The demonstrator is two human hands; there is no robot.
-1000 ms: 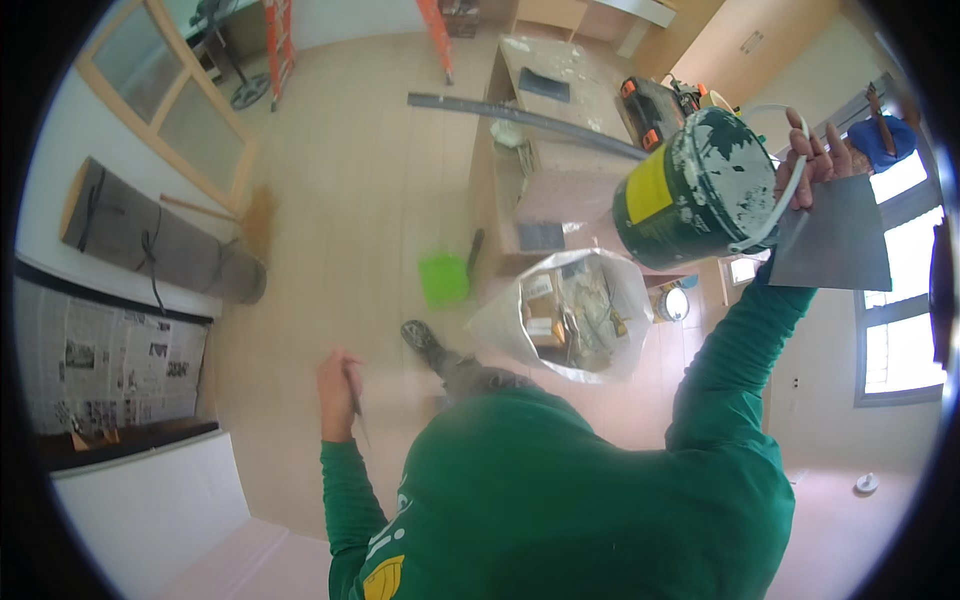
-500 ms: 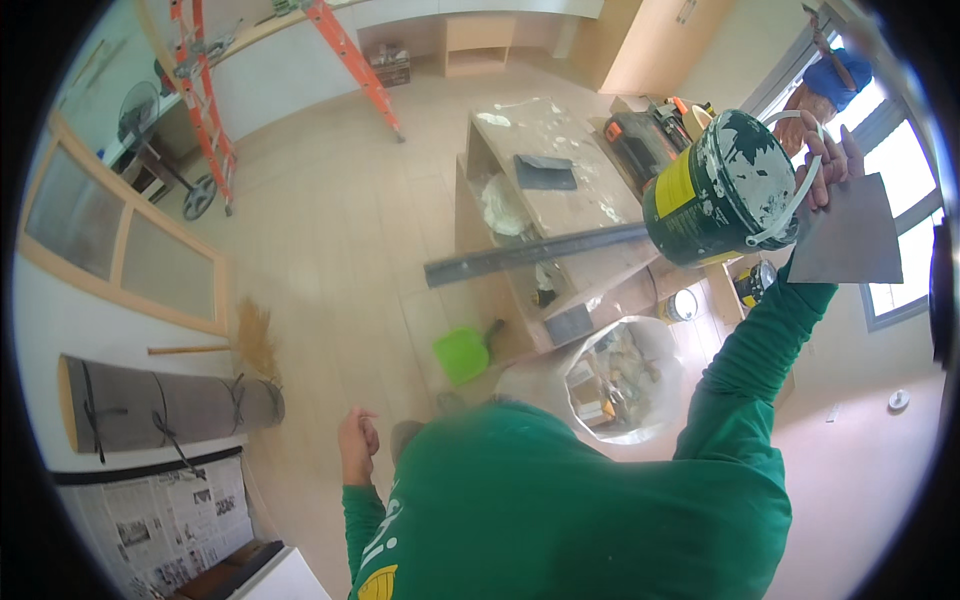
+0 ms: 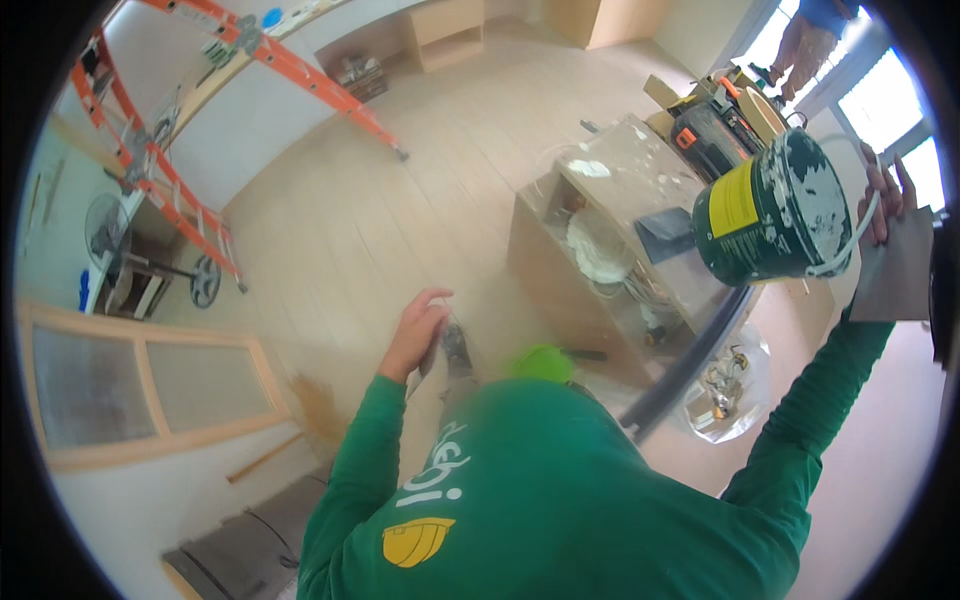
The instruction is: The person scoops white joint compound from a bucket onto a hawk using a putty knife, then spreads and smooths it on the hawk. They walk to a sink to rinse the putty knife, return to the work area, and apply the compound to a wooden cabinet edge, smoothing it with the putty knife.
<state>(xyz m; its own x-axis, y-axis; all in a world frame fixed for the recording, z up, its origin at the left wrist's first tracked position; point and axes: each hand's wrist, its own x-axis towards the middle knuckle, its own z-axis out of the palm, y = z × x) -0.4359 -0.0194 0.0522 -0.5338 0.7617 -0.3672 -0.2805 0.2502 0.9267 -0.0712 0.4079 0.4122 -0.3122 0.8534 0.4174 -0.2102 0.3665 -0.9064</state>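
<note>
At the right, my right hand (image 3: 880,200) is raised, its fingers closed round the white handle of a dark green bucket (image 3: 775,215). Pale, dried smears cover the bucket's lid end, and a yellow label marks its side. A flat grey scraper blade (image 3: 893,272) hangs from the same hand. Behind the bucket a long dark straightedge (image 3: 690,362) slants down toward my body; its upper end is hidden, so what holds it does not show. My left hand (image 3: 413,338) is in front of me with curled fingers, and a pale edge below them is too blurred to name.
A wooden cabinet (image 3: 570,260) lies before me with a dark sheet (image 3: 664,233) on top. Beyond it stands a toolbox (image 3: 705,138). A debris bag (image 3: 735,385), green dustpan (image 3: 543,368), orange ladder (image 3: 330,92), fan (image 3: 105,225) and framed panel (image 3: 150,385) surround me. Another person (image 3: 805,50) is at upper right.
My view has turned, and the ladder and cabinet sit differently in it. My left hand has come up and forward. The bucket is farther right, and the straightedge now points down toward me.
</note>
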